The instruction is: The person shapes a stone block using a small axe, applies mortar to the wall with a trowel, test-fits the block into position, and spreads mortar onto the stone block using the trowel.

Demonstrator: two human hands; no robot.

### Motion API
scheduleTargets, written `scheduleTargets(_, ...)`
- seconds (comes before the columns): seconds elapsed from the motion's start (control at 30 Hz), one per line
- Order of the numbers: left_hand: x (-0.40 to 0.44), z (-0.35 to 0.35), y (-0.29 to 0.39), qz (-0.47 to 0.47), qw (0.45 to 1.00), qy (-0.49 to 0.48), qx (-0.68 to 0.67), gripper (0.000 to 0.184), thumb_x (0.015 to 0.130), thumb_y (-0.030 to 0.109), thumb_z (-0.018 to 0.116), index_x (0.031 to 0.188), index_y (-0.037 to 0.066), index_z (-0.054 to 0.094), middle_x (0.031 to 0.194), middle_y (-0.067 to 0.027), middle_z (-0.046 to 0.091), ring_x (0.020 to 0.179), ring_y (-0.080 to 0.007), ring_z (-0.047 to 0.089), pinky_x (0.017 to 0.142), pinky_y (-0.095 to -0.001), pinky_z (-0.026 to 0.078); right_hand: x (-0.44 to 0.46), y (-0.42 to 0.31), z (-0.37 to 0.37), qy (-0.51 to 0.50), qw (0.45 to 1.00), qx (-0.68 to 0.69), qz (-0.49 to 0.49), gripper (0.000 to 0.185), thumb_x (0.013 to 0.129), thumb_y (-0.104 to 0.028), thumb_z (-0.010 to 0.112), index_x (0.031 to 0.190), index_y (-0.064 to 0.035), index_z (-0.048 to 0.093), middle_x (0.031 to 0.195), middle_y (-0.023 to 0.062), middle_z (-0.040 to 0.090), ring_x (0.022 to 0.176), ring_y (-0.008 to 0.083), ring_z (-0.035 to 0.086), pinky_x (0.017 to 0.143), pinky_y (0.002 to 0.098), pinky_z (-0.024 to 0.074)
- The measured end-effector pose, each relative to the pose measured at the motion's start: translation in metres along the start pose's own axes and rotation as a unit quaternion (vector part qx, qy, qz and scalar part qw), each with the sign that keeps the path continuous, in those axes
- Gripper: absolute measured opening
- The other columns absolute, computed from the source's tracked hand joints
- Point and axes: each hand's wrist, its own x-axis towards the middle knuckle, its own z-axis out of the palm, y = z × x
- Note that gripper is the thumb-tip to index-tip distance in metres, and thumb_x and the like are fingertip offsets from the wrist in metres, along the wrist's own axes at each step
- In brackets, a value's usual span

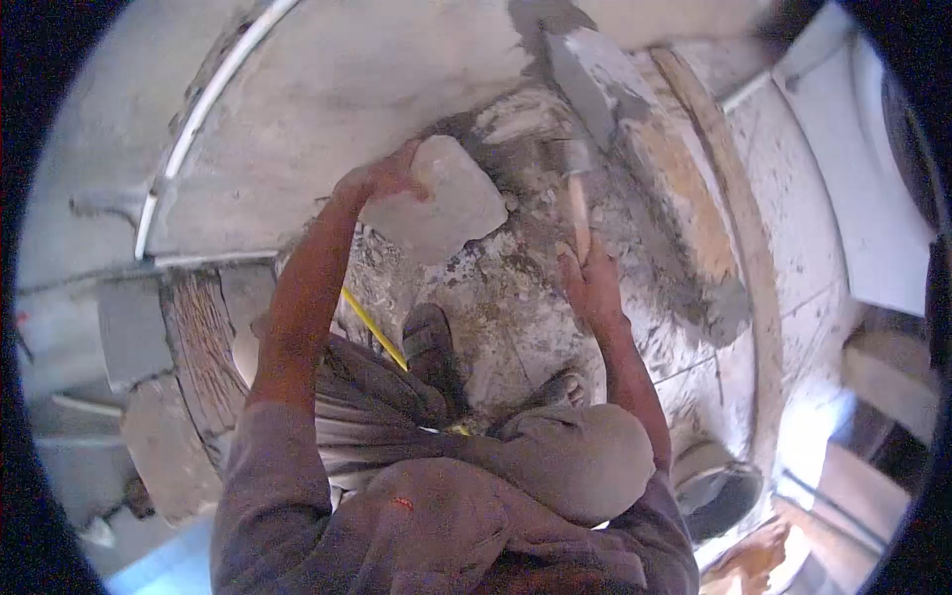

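My left hand (387,178) grips the left edge of a pale grey slab (446,203), fingers at its upper corner. The slab has a roughly square outline with blunted corners, and its right edge lies over rubble. My right hand (593,283) is closed round the wooden handle of a hammer (579,203). The hammer's greyish head is blurred and points away from me, to the right of the slab and apart from it. Beneath both is rough ground (506,268) with loose mortar and debris.
A yellow strip (372,327) lies by my shoe (429,342). On the right a mortar-smeared ledge (684,188) runs beside a long raised edge (729,188). A bucket-like container (719,491) stands lower right. A white pipe (203,109) follows the left wall, above several blocks (144,332).
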Motion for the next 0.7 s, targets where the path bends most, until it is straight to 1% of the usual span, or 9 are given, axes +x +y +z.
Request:
scheduleTargets(0.17, -0.008, 0.003, -0.002, -0.038, 0.999, 0.030, 0.006, 0.112, 0.051, 0.033, 0.081, 0.142, 0.008, 0.021, 0.133, -0.0200, 0.043, 0.122, -0.0354, 0.041, 0.103, -0.0431, 0.032, 0.006, -0.026, 0.010, 0.061, 0.995, 0.031, -0.071, 0.047, 0.089, -0.041, 0.052, 0.106, 0.0032, 0.050, 0.086, 0.0259, 0.058, 0.082, 0.0455, 0.056, 0.073, 0.0516, 0.0441)
scheduleTargets(0.23, -0.015, -0.010, 0.010, -0.027, 0.999, -0.009, 0.040, 0.112, 0.051, 0.037, 0.081, 0.141, 0.009, 0.022, 0.134, -0.0194, 0.042, 0.123, -0.0348, 0.041, 0.102, -0.0438, 0.034, 0.018, 0.016, 0.049, -0.033, 0.995, -0.089, -0.039, 0.038, 0.088, -0.027, 0.057, 0.114, -0.0005, 0.052, 0.108, 0.0262, 0.057, 0.096, 0.0407, 0.057, 0.081, 0.0452, 0.0450)
scheduleTargets(0.27, -0.010, -0.007, 0.001, -0.026, 0.999, -0.002, 0.037, 0.112, 0.051, 0.037, 0.081, 0.141, 0.009, 0.022, 0.134, -0.0194, 0.042, 0.123, -0.0348, 0.041, 0.102, -0.0438, 0.034, 0.023, 0.041, 0.061, -0.033, 0.994, -0.093, -0.046, 0.038, 0.088, -0.027, 0.057, 0.114, -0.0005, 0.052, 0.108, 0.0262, 0.057, 0.096, 0.0407, 0.057, 0.081, 0.0452, 0.0450)
scheduleTargets(0.33, 0.014, 0.007, -0.028, 0.059, 0.992, 0.037, 0.106, 0.113, 0.057, 0.038, 0.080, 0.144, 0.009, 0.014, 0.144, -0.0199, 0.029, 0.133, -0.0340, 0.028, 0.109, -0.0435, 0.025, 0.037, 0.079, 0.073, -0.189, 0.970, -0.137, -0.069, 0.043, 0.088, -0.030, 0.055, 0.116, 0.0029, 0.051, 0.110, 0.0289, 0.055, 0.097, 0.0420, 0.057, 0.082, 0.0471, 0.0439)
scheduleTargets(0.37, 0.025, 0.005, -0.038, 0.057, 0.991, 0.046, 0.108, 0.113, 0.057, 0.038, 0.080, 0.144, 0.009, 0.014, 0.144, -0.0199, 0.029, 0.133, -0.0340, 0.028, 0.109, -0.0435, 0.025, 0.039, 0.071, 0.068, -0.186, 0.970, -0.138, -0.078, 0.043, 0.088, -0.030, 0.055, 0.116, 0.0029, 0.051, 0.110, 0.0289, 0.055, 0.097, 0.0420, 0.057, 0.082, 0.0471, 0.0439)
scheduleTargets(0.43, 0.035, 0.018, -0.060, 0.031, 0.994, 0.052, 0.091, 0.114, 0.057, 0.037, 0.081, 0.144, 0.007, 0.013, 0.144, -0.0196, 0.029, 0.133, -0.0336, 0.028, 0.109, -0.0437, 0.024, 0.016, 0.044, 0.049, -0.033, 0.995, -0.081, -0.040, 0.048, 0.087, -0.038, 0.056, 0.105, 0.0060, 0.051, 0.090, 0.0274, 0.060, 0.083, 0.0454, 0.059, 0.073, 0.0508, 0.0466)
scheduleTargets(0.57, 0.014, 0.003, -0.026, -0.036, 0.996, -0.070, -0.044, 0.115, 0.056, 0.036, 0.082, 0.143, 0.006, 0.013, 0.145, -0.0189, 0.027, 0.134, -0.0328, 0.025, 0.110, -0.0436, 0.023, 0.013, 0.007, 0.038, 0.001, 0.999, -0.039, 0.007, 0.047, 0.087, -0.037, 0.056, 0.106, 0.0056, 0.050, 0.093, 0.0269, 0.061, 0.084, 0.0453, 0.059, 0.074, 0.0493, 0.0476)
scheduleTargets(0.63, 0.018, 0.011, -0.036, 0.040, 0.999, 0.017, -0.018, 0.104, 0.053, 0.034, 0.082, 0.136, 0.004, 0.028, 0.134, -0.0187, 0.042, 0.126, -0.0323, 0.038, 0.102, -0.0441, 0.033, 0.034, 0.040, 0.066, -0.186, 0.978, -0.098, -0.004, 0.055, 0.088, -0.033, 0.054, 0.128, 0.0035, 0.040, 0.111, 0.0289, 0.056, 0.110, 0.0415, 0.052, 0.091, 0.0441, 0.0417)
scheduleTargets(0.7, 0.008, 0.013, -0.030, 0.035, 0.999, 0.024, 0.016, 0.102, 0.054, 0.034, 0.082, 0.135, 0.004, 0.029, 0.133, -0.0188, 0.042, 0.125, -0.0323, 0.038, 0.103, -0.0437, 0.033, 0.032, 0.034, 0.060, -0.149, 0.986, -0.068, -0.011, 0.056, 0.088, -0.033, 0.055, 0.128, 0.0034, 0.039, 0.108, 0.0285, 0.057, 0.106, 0.0421, 0.053, 0.089, 0.0456, 0.0424)
